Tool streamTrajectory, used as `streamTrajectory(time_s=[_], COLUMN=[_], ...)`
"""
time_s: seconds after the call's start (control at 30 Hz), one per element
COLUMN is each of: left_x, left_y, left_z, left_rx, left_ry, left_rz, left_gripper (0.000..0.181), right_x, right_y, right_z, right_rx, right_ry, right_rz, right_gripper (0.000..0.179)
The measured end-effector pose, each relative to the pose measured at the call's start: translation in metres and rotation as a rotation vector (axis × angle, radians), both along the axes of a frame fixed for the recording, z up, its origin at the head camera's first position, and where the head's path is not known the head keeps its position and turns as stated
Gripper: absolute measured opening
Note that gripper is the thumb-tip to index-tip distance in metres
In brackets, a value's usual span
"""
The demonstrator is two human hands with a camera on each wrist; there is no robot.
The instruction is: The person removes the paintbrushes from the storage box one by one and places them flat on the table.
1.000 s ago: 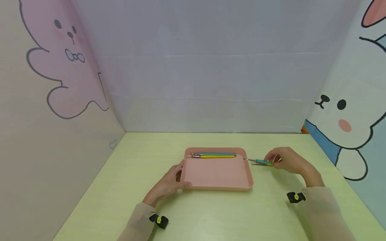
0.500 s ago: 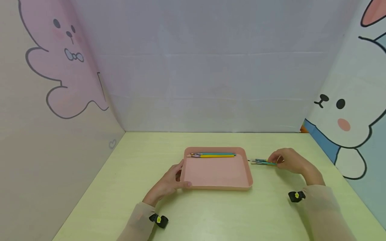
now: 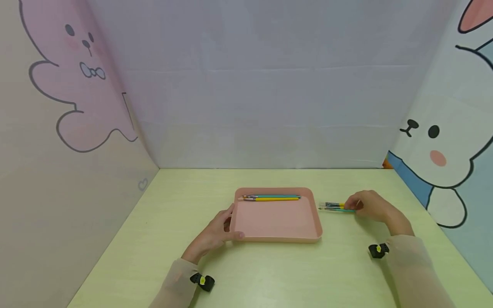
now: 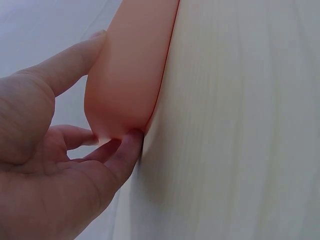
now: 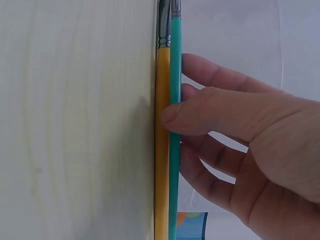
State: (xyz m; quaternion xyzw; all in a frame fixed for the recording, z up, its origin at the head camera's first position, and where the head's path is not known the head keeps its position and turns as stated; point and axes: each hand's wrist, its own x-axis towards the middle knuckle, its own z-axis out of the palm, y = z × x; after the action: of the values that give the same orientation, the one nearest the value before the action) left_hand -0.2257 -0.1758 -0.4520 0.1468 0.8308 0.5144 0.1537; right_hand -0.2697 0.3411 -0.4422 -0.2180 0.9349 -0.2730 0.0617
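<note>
A shallow pink tray point(image 3: 277, 220) lies on the table, with a yellow-handled paintbrush point(image 3: 278, 199) and a teal paintbrush point(image 3: 285, 196) along its far side. My left hand point(image 3: 213, 234) grips the tray's near left corner, thumb on the front rim and fingers against the left wall. To the right of the tray, my right hand point(image 3: 371, 206) pinches a green paintbrush point(image 5: 175, 70) between thumb and fingers. A yellow-orange paintbrush point(image 5: 163, 85) lies alongside it, touched by the thumb tip. Their handle ends are hidden by the hand in the head view.
The pale wooden table point(image 3: 269, 273) extends in front of the tray. A plain back wall point(image 3: 269, 107) and side panels with cartoon animals enclose it. Each sleeve carries a small black wrist device point(image 3: 203, 282).
My right hand has shifted slightly right with the green paintbrush, whose tip has drawn away from the tray's edge to lie beside the other brushes. My left hand and the tray have stayed put.
</note>
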Motion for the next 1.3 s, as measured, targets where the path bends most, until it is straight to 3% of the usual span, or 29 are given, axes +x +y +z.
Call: streamTrajectory(time_s=[0.5,1.07,1.3], left_x=[-0.0011,0.0018,0.0023], left_y=[0.0001,0.0014,0.0016], left_z=[0.0016,0.0009,0.0003], left_rx=[0.022,-0.009,-0.014], left_ry=[0.005,-0.010,-0.003], left_rz=[-0.036,0.033,0.034], left_gripper=[0.105,0.108,0.108], right_x=[-0.0002,-0.0035,-0.0035], right_y=[0.0017,0.0046,0.0034], right_z=[-0.0054,-0.0104,-0.0098], right_rx=[0.026,0.043,0.050], right_ry=[0.026,0.049,0.046], right_rz=[-0.022,-0.038,-0.050], right_gripper=[0.034,0.035,0.033])
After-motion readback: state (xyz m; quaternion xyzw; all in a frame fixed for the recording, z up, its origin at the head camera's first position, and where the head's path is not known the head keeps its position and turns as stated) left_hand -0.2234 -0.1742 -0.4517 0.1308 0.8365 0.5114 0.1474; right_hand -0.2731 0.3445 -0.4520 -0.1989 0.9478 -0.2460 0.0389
